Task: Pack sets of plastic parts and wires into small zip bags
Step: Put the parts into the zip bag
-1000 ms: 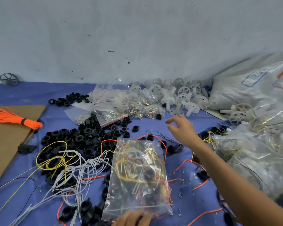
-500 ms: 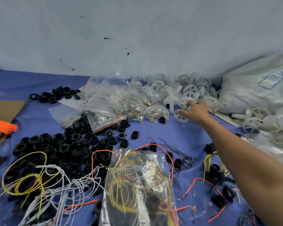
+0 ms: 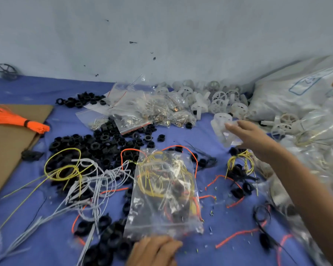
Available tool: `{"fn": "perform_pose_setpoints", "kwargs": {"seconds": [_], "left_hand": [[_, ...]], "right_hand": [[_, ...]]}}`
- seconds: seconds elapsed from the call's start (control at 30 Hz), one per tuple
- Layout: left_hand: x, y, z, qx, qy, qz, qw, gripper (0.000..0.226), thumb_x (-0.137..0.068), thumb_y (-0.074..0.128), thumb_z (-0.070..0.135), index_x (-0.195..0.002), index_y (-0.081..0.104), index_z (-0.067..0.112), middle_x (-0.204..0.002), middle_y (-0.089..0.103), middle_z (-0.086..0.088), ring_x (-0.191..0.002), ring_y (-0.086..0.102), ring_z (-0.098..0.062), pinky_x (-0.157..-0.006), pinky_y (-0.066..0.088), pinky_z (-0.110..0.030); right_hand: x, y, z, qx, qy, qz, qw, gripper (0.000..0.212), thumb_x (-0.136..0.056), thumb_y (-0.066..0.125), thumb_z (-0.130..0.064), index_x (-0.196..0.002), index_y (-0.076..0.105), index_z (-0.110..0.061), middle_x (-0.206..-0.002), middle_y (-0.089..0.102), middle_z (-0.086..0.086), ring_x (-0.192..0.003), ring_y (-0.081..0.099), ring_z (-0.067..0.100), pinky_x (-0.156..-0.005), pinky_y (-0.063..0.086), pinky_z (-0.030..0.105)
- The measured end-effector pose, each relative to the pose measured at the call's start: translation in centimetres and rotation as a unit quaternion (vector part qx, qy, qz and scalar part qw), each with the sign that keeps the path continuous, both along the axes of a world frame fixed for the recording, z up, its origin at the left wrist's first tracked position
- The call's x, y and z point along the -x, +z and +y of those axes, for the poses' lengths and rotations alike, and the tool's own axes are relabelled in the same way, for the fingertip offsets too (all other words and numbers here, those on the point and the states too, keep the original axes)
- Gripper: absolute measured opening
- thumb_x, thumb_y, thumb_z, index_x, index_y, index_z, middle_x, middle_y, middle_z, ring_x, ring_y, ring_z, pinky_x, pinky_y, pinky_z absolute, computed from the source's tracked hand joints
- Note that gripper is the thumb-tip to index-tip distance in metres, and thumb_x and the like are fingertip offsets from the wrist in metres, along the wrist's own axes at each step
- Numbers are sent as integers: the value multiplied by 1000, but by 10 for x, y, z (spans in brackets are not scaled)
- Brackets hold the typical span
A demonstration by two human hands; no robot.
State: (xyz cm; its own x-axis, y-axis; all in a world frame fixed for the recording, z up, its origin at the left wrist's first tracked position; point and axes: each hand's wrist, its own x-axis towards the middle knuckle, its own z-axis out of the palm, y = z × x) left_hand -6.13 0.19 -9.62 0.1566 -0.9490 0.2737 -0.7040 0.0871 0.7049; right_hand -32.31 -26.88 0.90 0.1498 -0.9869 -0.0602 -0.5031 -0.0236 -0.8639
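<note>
**While one hand minds the bag, the other brings a white wheel**

As things lie, the step in hand looks like adding a plastic part to a half-made set. The right hand (image 3: 252, 135) is up over the far right of the blue cloth (image 3: 229, 227), with a white wheel part (image 3: 224, 127) held at its fingertips, just near of the pile of white wheels (image 3: 219, 100) by the wall. The zip bag (image 3: 165, 192) lies flat in the near middle, already carrying yellow and orange wires and something dark. The left hand (image 3: 154, 252) sits at the bag's near end.

Next, I judge, the wheel must travel near and left to the bag's mouth, and that mouth has to be spread wide enough for the spokes not to snag on the wires inside.

Much is unclear. Blur smears the wheel and the right fingers, so how they wrap it is not readable. The bottom edge cuts off the left hand, so I cannot tell whether it pinches the bag or only rests there, nor whether the bag's mouth is open. Loose black rings (image 3: 96, 143) crowd the left of the bag
</note>
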Motion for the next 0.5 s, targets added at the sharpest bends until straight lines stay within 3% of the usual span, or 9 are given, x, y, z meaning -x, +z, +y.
{"fn": "perform_pose_setpoints", "kwargs": {"seconds": [0.03,0.07,0.1,0.17,0.27,0.37,0.43,0.5], "left_hand": [[-2,8,16,20,-24,-4,1000,82,-98,24,61,-98,76,-2,-90,73,-22,-92,67,-26,-88,48,-29],[4,6,22,165,26,-32,985,53,-99,38,44,-86,80,14,-92,75,-2,-88,64,-19,-87,47,-26],[1,10,24,246,41,-71,966,36,-96,48,30,-79,79,24,-93,73,10,-86,61,-14,-88,46,-23],[-3,17,37,273,40,-78,958,23,-87,58,22,-80,78,31,-99,70,11,-89,55,-18,-95,39,-19],[-21,12,31,215,98,-132,963,23,-79,58,27,-84,80,33,-116,67,-6,-99,52,-33,-101,36,-27],[-35,9,32,159,63,-223,960,34,-80,51,29,-93,81,25,-126,65,-16,-106,58,-45,-94,49,-47],[-37,11,28,133,46,-235,962,40,-81,47,30,-103,79,20,-129,64,-16,-106,62,-47,-86,54,-55],[-37,14,24,116,22,-233,965,42,-86,45,30,-113,75,19,-132,63,-10,-110,63,-40,-86,54,-51]], "right_hand": [[-1,2,29,10,28,-12,999,27,-94,59,-44,-98,68,-19,-93,66,-1,-90,61,13,-73,50,33],[-2,0,56,33,51,-2,998,27,-94,60,-42,-94,67,-16,-87,64,3,-83,59,10,-71,49,29],[-2,-7,82,63,63,21,996,30,-94,60,-42,-90,65,-13,-84,60,9,-79,57,10,-71,45,29],[-4,-25,127,113,55,80,989,26,-90,62,-42,-86,64,-17,-84,57,3,-83,55,7,-77,40,26],[-9,-49,164,114,55,131,983,7,-89,67,-31,-89,67,-25,-96,60,-6,-100,54,6,-84,41,18],[-13,-62,177,96,36,149,984,7,-90,68,-24,-96,67,-25,-112,58,-2,-112,51,10,-93,43,24],[-16,-57,184,129,-11,141,981,10,-87,72,-22,-96,71,-23,-119,57,2,-120,48,15,-102,39,31],[-17,-45,198,178,-54,98,978,12,-83,75,-25,-95,74,-28,-114,59,0,-115,51,15,-101,40,32]]}}
